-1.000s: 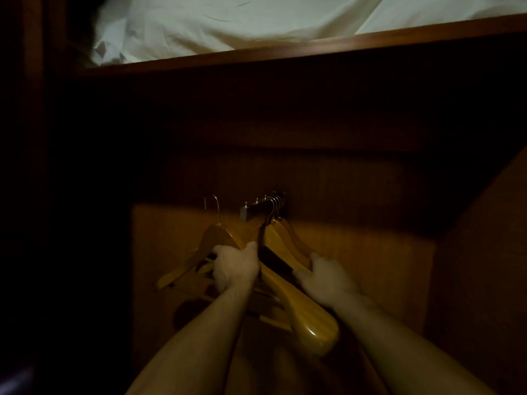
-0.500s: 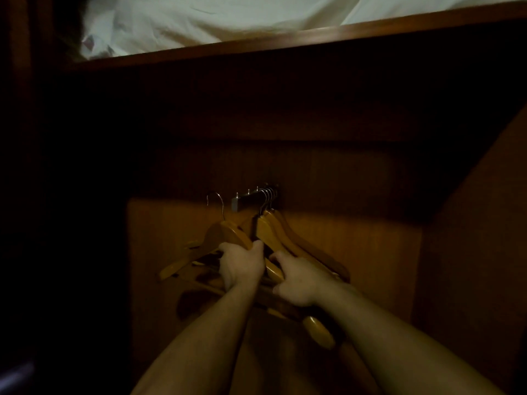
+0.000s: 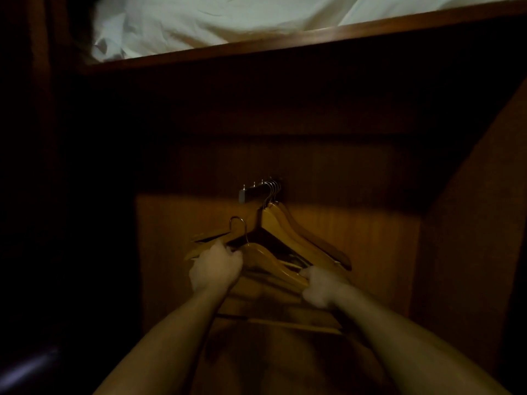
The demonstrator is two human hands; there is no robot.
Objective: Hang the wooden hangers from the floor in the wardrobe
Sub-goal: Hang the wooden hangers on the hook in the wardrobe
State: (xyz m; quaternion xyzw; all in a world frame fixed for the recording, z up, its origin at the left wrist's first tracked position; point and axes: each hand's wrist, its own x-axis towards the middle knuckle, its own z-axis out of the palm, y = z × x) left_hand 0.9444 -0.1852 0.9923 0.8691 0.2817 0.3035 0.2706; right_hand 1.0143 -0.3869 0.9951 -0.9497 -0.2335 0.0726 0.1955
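Left hand (image 3: 215, 269) and right hand (image 3: 323, 286) gripping, arms outstretched.

The blurred right hand (image 3: 323, 289) hides one end of the hanger (image 3: 271, 260).

Place: inside a dimly lit home or hotel wardrobe (image 3: 470, 223).
Walls: dark wood panelling (image 3: 356, 238) all round.
12 o'clock: shelf (image 3: 313, 38) storing white bedding (image 3: 199, 21).
Centre: rail (image 3: 251, 192) carrying wooden hangers (image 3: 299, 235).

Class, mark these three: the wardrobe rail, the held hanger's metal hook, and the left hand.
wardrobe rail (image 3: 252, 192): head view, dark bar behind its cap.
held hanger's metal hook (image 3: 245, 228): head view, straight shank.
left hand (image 3: 216, 269): head view, back of hand.
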